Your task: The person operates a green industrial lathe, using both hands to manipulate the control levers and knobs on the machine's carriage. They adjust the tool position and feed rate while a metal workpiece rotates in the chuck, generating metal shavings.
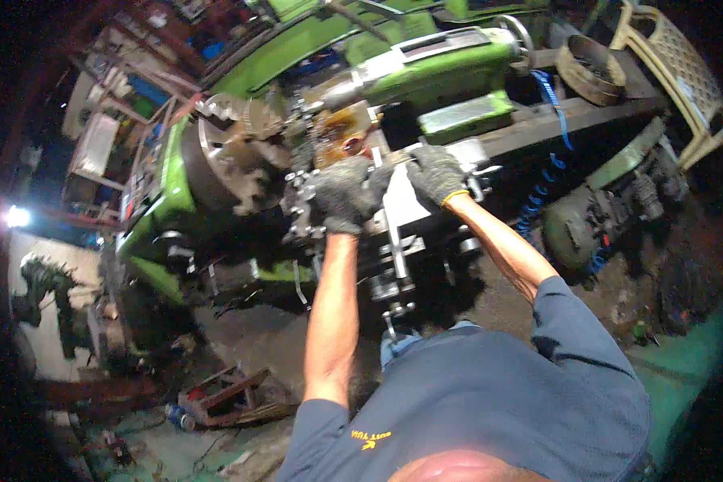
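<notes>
Both my hands wear grey knit gloves and rest over the carriage of a green metal lathe. My left hand is closed beside the tool post; what its fingers hold, if anything, is hidden. Just beyond it lies an oily, brown-stained surface with a small round part. To the right, my right hand lies on the carriage with its fingers stretched forward. Between the two hands is a pale, flat surface. A large jawed chuck stands left of my left hand.
Beyond my hands is the green tailstock with its handwheel. A round metal ring sits on the bed's right end, near a beige plastic chair. A blue coiled hose hangs beside a green tank-like machine. Levers project toward me.
</notes>
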{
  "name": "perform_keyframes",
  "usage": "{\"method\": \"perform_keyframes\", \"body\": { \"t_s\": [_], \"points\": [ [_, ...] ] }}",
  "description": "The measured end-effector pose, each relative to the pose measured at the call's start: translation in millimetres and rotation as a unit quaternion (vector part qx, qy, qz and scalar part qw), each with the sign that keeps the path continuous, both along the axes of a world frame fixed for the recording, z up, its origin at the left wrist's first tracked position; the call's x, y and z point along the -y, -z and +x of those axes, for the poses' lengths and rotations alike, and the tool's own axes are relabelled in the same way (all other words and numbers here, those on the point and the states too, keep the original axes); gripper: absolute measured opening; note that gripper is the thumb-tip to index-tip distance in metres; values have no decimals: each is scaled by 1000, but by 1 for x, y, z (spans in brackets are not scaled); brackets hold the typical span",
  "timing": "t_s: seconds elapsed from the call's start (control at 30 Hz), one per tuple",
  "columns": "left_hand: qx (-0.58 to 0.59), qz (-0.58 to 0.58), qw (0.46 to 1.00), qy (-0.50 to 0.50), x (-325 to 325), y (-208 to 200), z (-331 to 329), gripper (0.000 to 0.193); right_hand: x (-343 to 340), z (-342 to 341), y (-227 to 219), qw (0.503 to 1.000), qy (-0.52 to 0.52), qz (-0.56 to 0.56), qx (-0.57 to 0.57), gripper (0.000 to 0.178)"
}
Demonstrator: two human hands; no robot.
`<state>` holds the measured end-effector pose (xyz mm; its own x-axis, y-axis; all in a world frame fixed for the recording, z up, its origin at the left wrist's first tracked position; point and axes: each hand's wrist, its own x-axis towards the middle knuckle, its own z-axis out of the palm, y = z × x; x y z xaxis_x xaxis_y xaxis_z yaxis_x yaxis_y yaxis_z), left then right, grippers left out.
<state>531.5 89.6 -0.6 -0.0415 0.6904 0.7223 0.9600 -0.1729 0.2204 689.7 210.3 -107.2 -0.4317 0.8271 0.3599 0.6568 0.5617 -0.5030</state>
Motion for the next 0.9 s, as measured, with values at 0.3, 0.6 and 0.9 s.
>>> {"method": "perform_keyframes", "body": {
  "t_s": [0.3, 0.6, 0.9],
  "points": [
    [-7, -14, 1000, -14, 1, -2, 1, 43, -191, 130, -39, 976, 141, 129, -105, 36],
    [39, -54, 998, 0, 3, 0, -1, 44, -384, 190, -59, 954, 291, 51, -44, 76],
    [24, -62, 998, 4, 0, -4, -3, 41, -462, 187, -50, 935, 312, 129, 108, 54]
  ]
}}
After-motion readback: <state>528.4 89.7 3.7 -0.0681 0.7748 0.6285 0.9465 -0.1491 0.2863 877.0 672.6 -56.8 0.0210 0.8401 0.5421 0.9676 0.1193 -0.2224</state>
